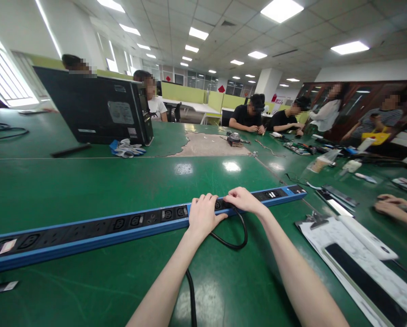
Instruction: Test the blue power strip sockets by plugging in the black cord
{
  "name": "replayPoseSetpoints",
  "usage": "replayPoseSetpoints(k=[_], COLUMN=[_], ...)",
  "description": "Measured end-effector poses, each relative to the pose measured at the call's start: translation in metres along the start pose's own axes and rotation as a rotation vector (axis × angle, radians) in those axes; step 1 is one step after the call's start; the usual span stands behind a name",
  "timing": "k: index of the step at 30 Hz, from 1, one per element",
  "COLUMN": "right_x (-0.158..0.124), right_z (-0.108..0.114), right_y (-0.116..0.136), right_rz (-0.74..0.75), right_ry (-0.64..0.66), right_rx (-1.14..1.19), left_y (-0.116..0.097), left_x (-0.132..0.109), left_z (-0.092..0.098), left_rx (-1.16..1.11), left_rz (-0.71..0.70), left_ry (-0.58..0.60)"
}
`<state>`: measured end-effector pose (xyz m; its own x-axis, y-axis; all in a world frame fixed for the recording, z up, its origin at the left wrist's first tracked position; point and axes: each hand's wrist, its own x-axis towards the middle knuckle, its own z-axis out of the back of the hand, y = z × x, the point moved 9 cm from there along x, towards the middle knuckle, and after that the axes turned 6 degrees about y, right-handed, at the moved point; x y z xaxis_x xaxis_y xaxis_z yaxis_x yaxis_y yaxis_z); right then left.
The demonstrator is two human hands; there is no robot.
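A long blue-edged power strip (159, 215) with black sockets lies slantwise across the green table. My left hand (205, 211) grips it near the middle, fingers over the top and far edge, thumb along the near side. Just right of that, my right hand (242, 199) pinches the plug end of a black power cord (246, 231) against a socket. The plug itself is mostly hidden by the fingers, so how deep it sits cannot be told. From there the cord loops toward me, passes behind my left forearm and runs off the near edge.
A black computer case (101, 109) and gloves (126, 148) are at the back left. On the right lie a clipboard with papers (314, 229), a dark flat device (365, 281) and a white power bank-like bar (368, 238). Another person's hands (395, 204) rest at the right edge; several people are beyond.
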<state>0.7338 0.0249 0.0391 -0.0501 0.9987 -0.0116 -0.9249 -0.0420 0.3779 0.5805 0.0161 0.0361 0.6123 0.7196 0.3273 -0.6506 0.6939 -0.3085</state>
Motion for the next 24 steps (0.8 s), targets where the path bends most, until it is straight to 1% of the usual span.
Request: replayPoseSetpoints(k=[4, 6, 11, 14, 16, 20, 21, 22, 24], right_x=[-0.008, -0.009, 0.000, 0.000, -0.007, -0.036, -0.042, -0.047, -0.052], right_z=[0.011, 0.013, 0.004, 0.007, 0.020, 0.071, 0.081, 0.085, 0.087], right_y=[0.013, 0.015, 0.009, 0.012, 0.024, 0.067, 0.071, 0.073, 0.060], right_rz=[-0.016, -0.013, -0.007, -0.032, -0.023, 0.093, 0.097, 0.093, 0.038], right_ry=[-0.023, -0.004, 0.105, 0.095, 0.052, -0.126, -0.138, -0.117, -0.046], right_rx=[-0.225, -0.265, -0.160, -0.151, -0.167, -0.113, -0.107, -0.099, -0.103], left_y=[0.001, 0.001, 0.002, 0.003, 0.002, 0.001, 0.001, 0.000, -0.001], left_x=[0.001, 0.002, 0.002, 0.001, 0.002, 0.001, 0.001, 0.001, 0.000], left_z=[0.000, 0.000, -0.001, -0.002, -0.002, -0.001, 0.000, 0.000, 0.001], left_rx=[-0.014, -0.020, -0.015, -0.013, -0.013, -0.010, -0.009, -0.008, -0.003], left_rz=[-0.005, -0.013, 0.005, 0.011, 0.006, -0.003, -0.004, -0.003, 0.008], left_ry=[0.006, -0.001, 0.006, 0.008, 0.001, -0.011, -0.009, -0.007, -0.003])
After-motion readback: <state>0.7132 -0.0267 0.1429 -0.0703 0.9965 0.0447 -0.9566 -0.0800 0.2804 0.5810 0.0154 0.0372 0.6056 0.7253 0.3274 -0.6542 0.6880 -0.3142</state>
